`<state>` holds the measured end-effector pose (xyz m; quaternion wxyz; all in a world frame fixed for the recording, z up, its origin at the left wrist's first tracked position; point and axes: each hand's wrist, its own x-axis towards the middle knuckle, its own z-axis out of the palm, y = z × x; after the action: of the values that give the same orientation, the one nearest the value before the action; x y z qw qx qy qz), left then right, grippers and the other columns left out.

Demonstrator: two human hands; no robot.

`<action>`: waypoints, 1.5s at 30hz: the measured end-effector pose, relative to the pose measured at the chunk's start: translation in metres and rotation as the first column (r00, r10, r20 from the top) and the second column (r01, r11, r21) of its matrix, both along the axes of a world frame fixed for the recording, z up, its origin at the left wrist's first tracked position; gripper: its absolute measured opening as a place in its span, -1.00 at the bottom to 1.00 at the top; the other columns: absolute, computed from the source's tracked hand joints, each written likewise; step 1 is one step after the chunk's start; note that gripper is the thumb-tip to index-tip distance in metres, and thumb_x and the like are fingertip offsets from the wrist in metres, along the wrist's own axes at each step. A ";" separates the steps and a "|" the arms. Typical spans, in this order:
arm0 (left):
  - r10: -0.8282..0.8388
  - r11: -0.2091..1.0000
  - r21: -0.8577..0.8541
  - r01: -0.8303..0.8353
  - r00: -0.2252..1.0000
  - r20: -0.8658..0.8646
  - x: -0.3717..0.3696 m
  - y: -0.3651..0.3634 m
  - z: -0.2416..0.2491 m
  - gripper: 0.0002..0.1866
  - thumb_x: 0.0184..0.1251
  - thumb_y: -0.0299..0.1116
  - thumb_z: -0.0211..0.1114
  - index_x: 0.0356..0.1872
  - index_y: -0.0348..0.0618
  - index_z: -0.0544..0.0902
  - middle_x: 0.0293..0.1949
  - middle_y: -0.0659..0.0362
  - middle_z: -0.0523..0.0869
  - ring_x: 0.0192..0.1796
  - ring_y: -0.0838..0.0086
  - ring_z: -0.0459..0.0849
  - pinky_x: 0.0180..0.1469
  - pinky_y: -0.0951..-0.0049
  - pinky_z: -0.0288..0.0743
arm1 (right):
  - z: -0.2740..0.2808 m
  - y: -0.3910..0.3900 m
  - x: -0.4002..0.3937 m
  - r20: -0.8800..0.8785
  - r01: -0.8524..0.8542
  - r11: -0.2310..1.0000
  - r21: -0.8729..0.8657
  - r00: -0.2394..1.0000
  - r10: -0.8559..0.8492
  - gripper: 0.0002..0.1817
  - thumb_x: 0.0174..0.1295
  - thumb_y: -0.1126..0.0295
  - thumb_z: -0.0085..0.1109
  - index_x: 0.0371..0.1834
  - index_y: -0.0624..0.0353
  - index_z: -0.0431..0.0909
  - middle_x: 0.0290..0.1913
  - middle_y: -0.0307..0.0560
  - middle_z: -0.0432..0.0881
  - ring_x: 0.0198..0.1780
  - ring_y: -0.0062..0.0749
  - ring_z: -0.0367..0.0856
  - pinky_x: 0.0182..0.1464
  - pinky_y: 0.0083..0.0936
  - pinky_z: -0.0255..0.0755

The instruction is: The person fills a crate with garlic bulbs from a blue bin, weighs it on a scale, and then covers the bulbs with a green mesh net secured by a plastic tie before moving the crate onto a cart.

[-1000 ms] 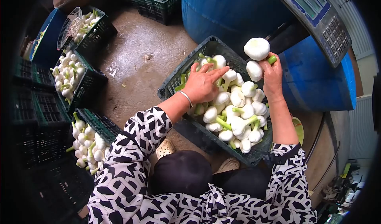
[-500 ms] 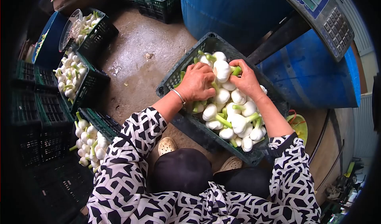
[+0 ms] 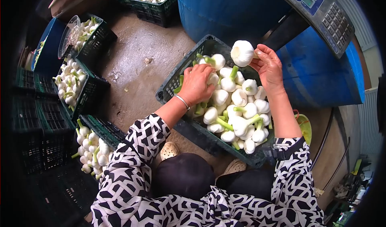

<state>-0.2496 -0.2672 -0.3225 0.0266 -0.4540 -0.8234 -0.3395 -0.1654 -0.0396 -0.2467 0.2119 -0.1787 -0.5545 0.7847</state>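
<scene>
My right hand (image 3: 268, 68) pinches a large white garlic bulb (image 3: 242, 53) by its short stem, lifted over the far right side of a dark green plastic crate (image 3: 169, 82). Inside that crate lies a heap of garlic bulbs (image 3: 241, 124) with cut green stems. My left hand (image 3: 197, 83) reaches into the crate's left part, its fingers curled round another garlic bulb (image 3: 213, 79) among the heap. Its fingertips are partly hidden by the hand and the bulbs.
Blue barrels (image 3: 225, 14) stand beyond the crate, with a digital scale (image 3: 333, 22) at upper right. More crates of garlic (image 3: 71, 82) line the left, beside stacked black crates (image 3: 28, 118). A yellow-green basin (image 3: 304, 128) sits at right on the wet concrete floor (image 3: 136, 46).
My right hand has raised the garlic bulb out of the heap, up and to the right. My left hand has stayed in the crate, shifting slightly; the view has tilted a little.
</scene>
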 end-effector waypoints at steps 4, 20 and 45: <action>-0.035 0.977 -0.211 0.041 0.999 0.030 -0.017 0.013 0.042 -0.58 0.03 -0.38 0.33 0.01 -0.06 0.65 0.05 0.13 0.63 0.15 0.23 0.54 0.19 0.19 0.35 | 0.025 0.017 0.022 -0.185 -0.108 0.993 -0.056 0.978 0.096 -0.85 0.29 0.47 0.13 -0.09 0.16 0.53 -0.15 -0.14 0.67 -0.11 -0.41 0.69 0.03 -0.40 0.59; -0.493 0.747 -0.579 0.325 0.856 -0.155 -0.055 0.094 0.003 -0.29 -0.21 -0.17 0.50 0.16 0.13 0.58 -0.03 0.27 0.67 0.29 0.26 0.34 0.37 -0.02 0.03 | 0.003 -0.083 0.084 0.573 -0.575 -0.041 0.817 0.802 0.168 -0.37 -0.02 -0.03 0.38 0.09 0.08 0.56 0.08 -0.08 0.54 0.07 -0.09 0.52 0.09 -0.22 0.47; -0.395 0.863 0.495 -0.105 0.470 0.789 -0.019 -0.026 0.011 -0.49 0.05 -0.44 0.24 0.11 -0.26 0.41 -0.04 0.17 0.57 0.00 0.52 0.56 0.07 0.52 0.45 | -0.012 -0.059 0.021 0.646 -0.627 0.212 0.750 0.763 -0.029 -0.53 0.08 0.08 0.33 -0.03 0.16 0.58 -0.38 0.00 0.68 -0.35 -0.08 0.67 -0.25 -0.22 0.52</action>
<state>-0.2690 -0.2929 -0.3110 -0.3136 -0.2670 -0.5657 -0.7144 -0.1448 -0.0990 -0.2583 -0.0541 -0.1073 -0.9642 0.2365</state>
